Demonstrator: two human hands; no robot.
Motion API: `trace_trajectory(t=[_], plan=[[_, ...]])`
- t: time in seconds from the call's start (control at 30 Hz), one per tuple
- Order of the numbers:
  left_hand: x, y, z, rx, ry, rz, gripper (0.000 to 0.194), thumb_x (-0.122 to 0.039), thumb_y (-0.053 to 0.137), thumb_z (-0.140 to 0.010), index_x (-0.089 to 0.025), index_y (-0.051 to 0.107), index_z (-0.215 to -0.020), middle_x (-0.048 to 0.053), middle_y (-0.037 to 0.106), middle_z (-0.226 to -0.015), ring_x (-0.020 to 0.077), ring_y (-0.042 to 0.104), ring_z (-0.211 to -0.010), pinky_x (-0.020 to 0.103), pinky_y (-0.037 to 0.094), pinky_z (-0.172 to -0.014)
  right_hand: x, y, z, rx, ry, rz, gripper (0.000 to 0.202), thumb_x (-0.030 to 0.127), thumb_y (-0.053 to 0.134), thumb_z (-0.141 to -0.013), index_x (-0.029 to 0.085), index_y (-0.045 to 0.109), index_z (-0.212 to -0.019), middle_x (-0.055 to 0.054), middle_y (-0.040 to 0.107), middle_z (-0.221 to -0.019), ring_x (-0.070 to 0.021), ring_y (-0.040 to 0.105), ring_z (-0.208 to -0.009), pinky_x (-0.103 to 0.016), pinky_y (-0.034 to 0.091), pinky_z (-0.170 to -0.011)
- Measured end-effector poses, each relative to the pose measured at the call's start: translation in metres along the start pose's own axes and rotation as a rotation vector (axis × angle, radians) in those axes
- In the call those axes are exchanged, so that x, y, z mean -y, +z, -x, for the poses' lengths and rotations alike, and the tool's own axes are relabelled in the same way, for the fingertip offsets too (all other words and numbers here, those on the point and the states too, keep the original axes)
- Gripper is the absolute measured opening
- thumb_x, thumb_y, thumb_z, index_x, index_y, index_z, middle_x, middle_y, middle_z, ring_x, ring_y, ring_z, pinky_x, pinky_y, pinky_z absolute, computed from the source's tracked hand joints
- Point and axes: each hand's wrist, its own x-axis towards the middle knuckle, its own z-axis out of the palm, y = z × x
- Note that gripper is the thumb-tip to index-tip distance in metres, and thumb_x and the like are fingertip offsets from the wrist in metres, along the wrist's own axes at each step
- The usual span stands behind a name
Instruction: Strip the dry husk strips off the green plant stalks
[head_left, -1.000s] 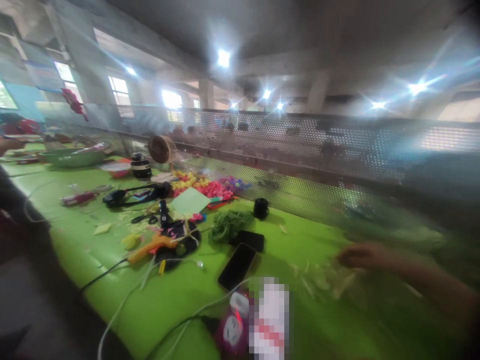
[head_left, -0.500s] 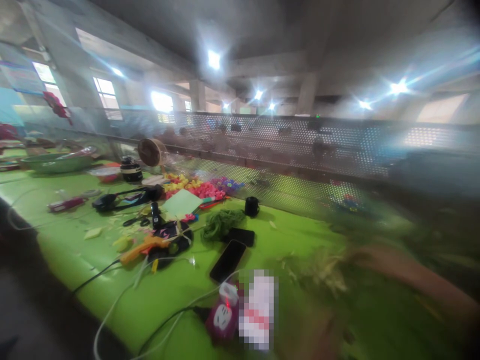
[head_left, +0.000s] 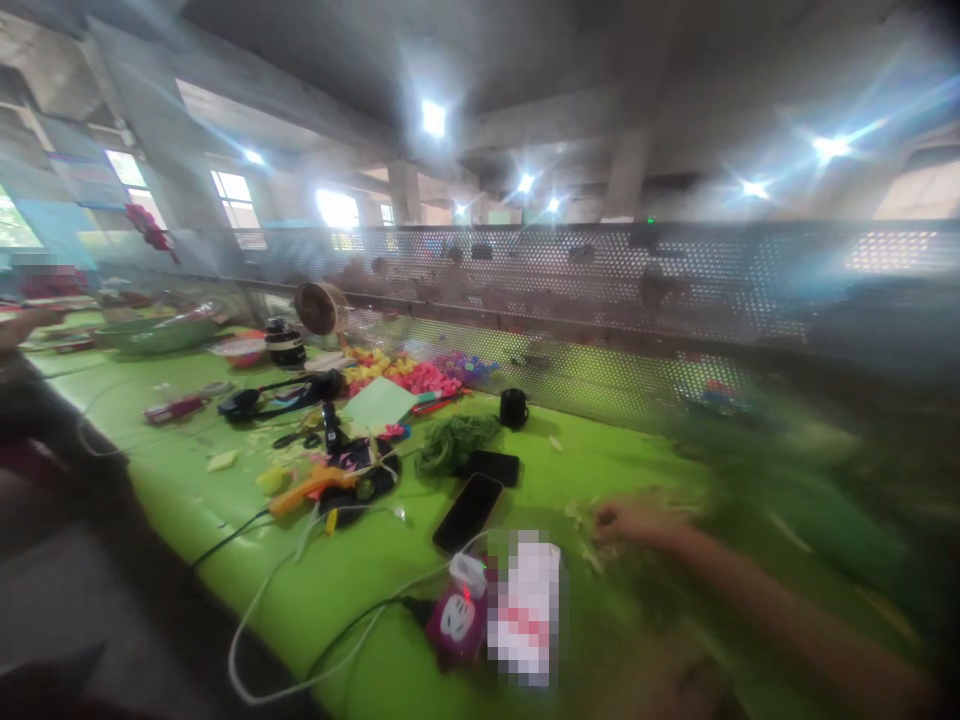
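Note:
My right hand (head_left: 626, 524) reaches over the green table at the right, its fingers curled closed. Pale yellow-green strips (head_left: 592, 555) lie right by its fingertips; whether any are in its grasp is blurred. Low in the picture is my left hand (head_left: 652, 682), smeared and cut off by the bottom edge, its fingers indistinct. Between the hands and the phones lies a white paper packet (head_left: 525, 610), partly pixelated, with a purple power socket (head_left: 457, 620) beside it. A white charger (head_left: 469, 573) is plugged into the socket.
Two black phones (head_left: 469, 512) lie near green yarn-like strands (head_left: 457, 443) and a small black cup-like object (head_left: 514, 409). Leftward are an orange glue gun (head_left: 311, 490), cables, scissors and colourful petals (head_left: 420, 376). A perforated metal screen (head_left: 570, 300) runs behind. Another person's arm (head_left: 26, 325) shows far left.
The view has swung slightly left, so the table items sit further right. My right hand has moved left, towards the packet, and its curled fingers now show more clearly.

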Motion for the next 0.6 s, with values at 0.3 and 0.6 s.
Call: trace_trajectory(t=[0.3,0.6], plan=[[0.004,-0.003,-0.004,-0.253,-0.011,0.125,0.028,-0.037,0.044,-0.088,-0.018,0.064,-0.082,0.007,0.064,-0.089,0.0188,0.056,-0.084,0.031,0.042,-0.082,0.004,-0.050,0.021,-0.108,-0.077,-0.523,0.037,0.055,0.054,-0.081,0.019,0.059,-0.088,0.003,0.061,-0.061,-0.0059,0.037,-0.042,-0.021,0.027,-0.041],[0.010,-0.012,-0.006,-0.470,0.088,0.144,0.028,-0.040,0.044,-0.091,-0.019,0.055,-0.075,0.005,0.057,-0.084,0.0184,0.048,-0.083,0.030,0.037,-0.079,0.041,-0.102,0.057,-0.218,-0.310,-0.910,0.054,0.032,0.070,-0.077,0.035,0.052,-0.128,-0.003,0.069,-0.104,-0.0171,0.066,-0.086,-0.030,0.050,-0.080]])
